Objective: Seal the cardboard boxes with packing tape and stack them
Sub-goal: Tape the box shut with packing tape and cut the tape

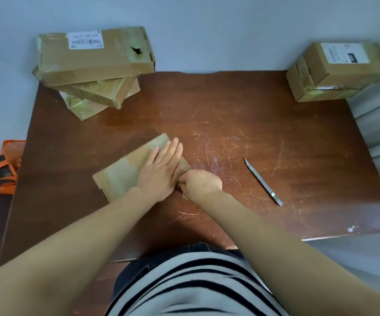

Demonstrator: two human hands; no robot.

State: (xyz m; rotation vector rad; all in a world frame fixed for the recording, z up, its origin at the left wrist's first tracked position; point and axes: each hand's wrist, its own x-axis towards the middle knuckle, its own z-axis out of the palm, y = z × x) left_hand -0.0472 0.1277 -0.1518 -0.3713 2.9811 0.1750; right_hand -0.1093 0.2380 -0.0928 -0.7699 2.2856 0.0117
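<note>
A flat cardboard box lies at the middle of the brown table, turned diagonally. My left hand presses flat on its top with straight fingers. My right hand is curled at the box's near right edge, against my left hand; what its fingers pinch is hidden. No tape roll shows. A stack of three taped boxes stands at the far left corner, and two stacked boxes stand at the far right corner.
A slim metal utility knife lies on the table right of my hands. An orange bag sits on the floor at the left. A pale wall runs behind the table.
</note>
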